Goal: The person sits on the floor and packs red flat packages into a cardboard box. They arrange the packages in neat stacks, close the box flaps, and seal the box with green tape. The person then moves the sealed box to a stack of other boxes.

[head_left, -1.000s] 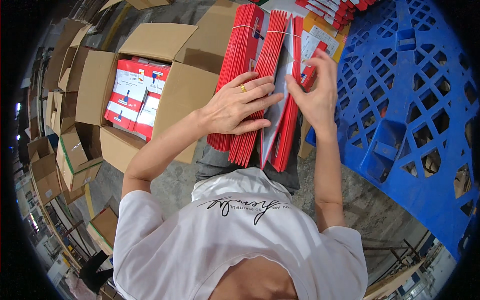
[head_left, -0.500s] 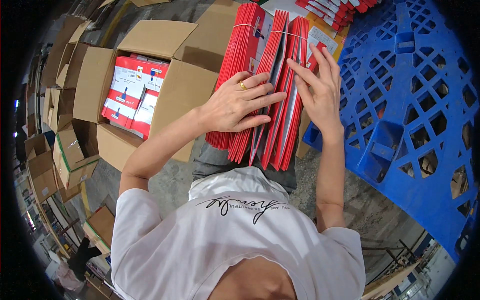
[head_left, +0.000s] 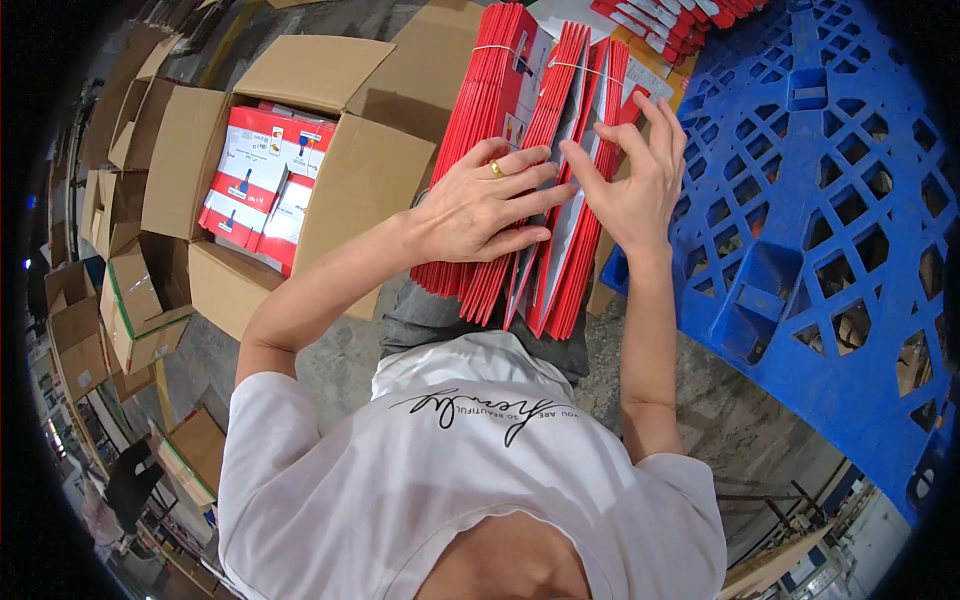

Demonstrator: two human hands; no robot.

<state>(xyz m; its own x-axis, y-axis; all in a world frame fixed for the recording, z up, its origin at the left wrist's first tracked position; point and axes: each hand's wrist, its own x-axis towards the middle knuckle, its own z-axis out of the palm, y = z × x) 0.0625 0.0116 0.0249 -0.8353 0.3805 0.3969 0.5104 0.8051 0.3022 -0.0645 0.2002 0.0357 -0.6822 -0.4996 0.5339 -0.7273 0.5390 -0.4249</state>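
Two red bundles stand edge-up over your lap, your left hand spread across them, seemingly for steadiness, leaving your right hand, thumb and fingers parted, free at the fanned side.

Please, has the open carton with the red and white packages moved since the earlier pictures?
No, not visibly. Judged against the blue pallet, the open carton keeps its place on the left; the whole view only shifts slightly.
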